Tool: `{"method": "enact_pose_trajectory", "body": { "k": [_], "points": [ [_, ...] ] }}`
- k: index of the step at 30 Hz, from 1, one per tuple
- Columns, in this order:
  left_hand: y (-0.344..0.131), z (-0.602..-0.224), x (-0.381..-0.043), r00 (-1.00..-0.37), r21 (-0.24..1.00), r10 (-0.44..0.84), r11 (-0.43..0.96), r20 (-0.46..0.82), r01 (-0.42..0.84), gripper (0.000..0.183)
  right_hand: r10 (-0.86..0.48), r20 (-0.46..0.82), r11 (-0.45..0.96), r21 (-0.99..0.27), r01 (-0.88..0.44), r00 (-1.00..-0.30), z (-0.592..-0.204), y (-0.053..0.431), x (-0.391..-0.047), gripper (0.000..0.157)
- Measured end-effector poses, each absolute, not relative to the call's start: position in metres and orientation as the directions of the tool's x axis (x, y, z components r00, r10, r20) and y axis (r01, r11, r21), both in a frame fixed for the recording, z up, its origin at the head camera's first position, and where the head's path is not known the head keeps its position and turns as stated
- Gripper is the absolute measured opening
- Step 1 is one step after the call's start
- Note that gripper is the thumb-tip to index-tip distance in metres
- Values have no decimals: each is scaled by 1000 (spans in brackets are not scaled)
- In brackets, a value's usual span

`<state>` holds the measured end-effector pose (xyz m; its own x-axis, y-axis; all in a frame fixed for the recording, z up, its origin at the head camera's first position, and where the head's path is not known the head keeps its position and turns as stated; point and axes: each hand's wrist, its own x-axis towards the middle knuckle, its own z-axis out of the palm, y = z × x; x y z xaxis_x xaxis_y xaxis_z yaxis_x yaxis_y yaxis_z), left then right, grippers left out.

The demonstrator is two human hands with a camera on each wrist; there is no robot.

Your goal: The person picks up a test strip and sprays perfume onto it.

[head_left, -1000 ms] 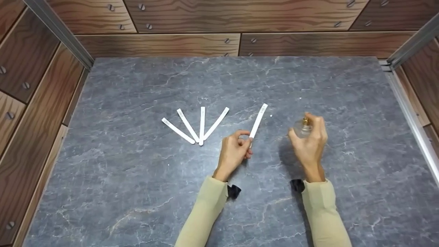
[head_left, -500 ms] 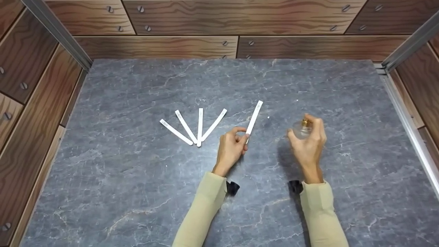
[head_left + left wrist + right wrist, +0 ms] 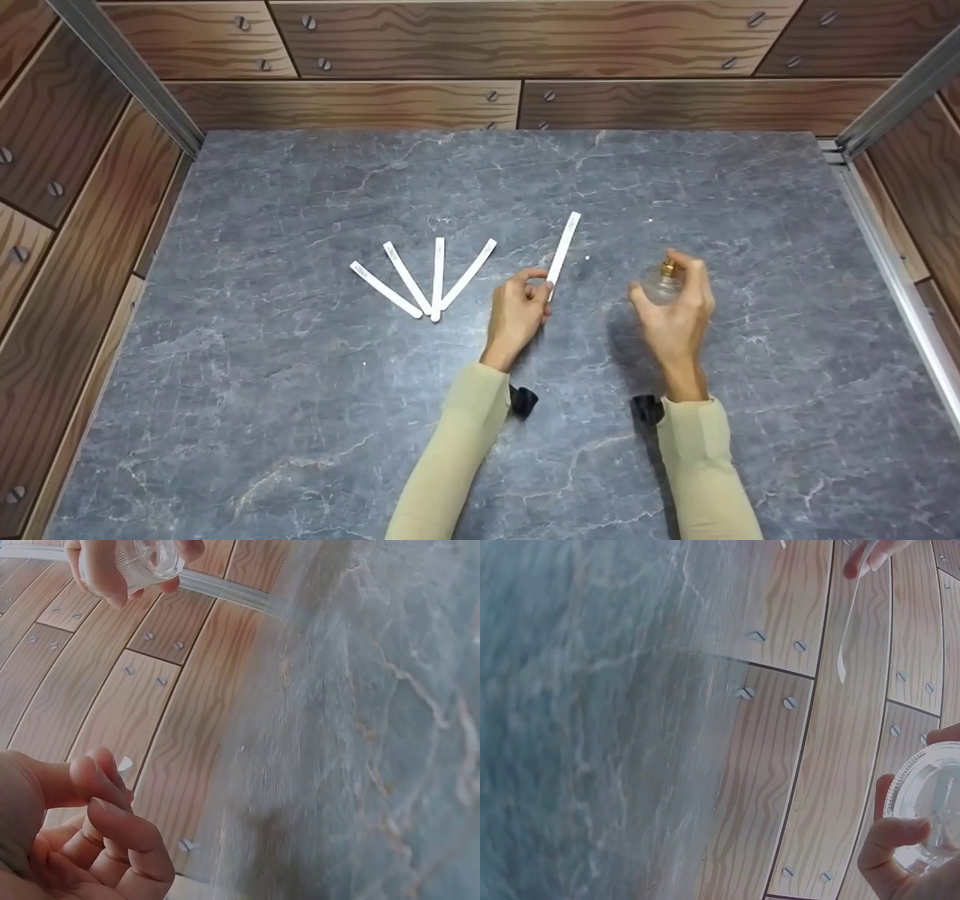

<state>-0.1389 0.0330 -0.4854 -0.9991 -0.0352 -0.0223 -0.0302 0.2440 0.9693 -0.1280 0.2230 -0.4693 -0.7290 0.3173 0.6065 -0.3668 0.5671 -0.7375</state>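
My left hand (image 3: 517,315) pinches the near end of a white paper test strip (image 3: 564,247) between thumb and fingers. The strip slants away toward the far right; in the right wrist view the strip (image 3: 845,637) looks thin and slightly bowed. To its right, my right hand (image 3: 679,322) grips a clear, round glass perfume bottle (image 3: 655,285), held over the table. The index finger lies on the bottle's gold spray top (image 3: 667,268). A ribbed edge shows on the glass bottle (image 3: 904,799) in the right wrist view. A gap separates strip and bottle.
Several more white strips (image 3: 439,270) lie fanned out on the grey marbled table (image 3: 300,420), left of my left hand, their near ends meeting. Tiny white specks (image 3: 587,258) dot the tabletop. Wood-patterned panels (image 3: 405,37) and metal rails (image 3: 892,225) border the table.
Over the last half second my left hand has shifted slightly right and away from me, taking the strip along. My right hand and the bottle stay almost in place; the fanned strips have not moved.
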Motion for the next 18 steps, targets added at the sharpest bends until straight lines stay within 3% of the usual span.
{"method": "enact_pose_trajectory", "body": {
  "k": [18],
  "points": [
    [56,-487,-162,-996,960,-46,266,-76,-85,19,363,547,506,-795,-334,-754,-468,224,-128,53]
  ]
}}
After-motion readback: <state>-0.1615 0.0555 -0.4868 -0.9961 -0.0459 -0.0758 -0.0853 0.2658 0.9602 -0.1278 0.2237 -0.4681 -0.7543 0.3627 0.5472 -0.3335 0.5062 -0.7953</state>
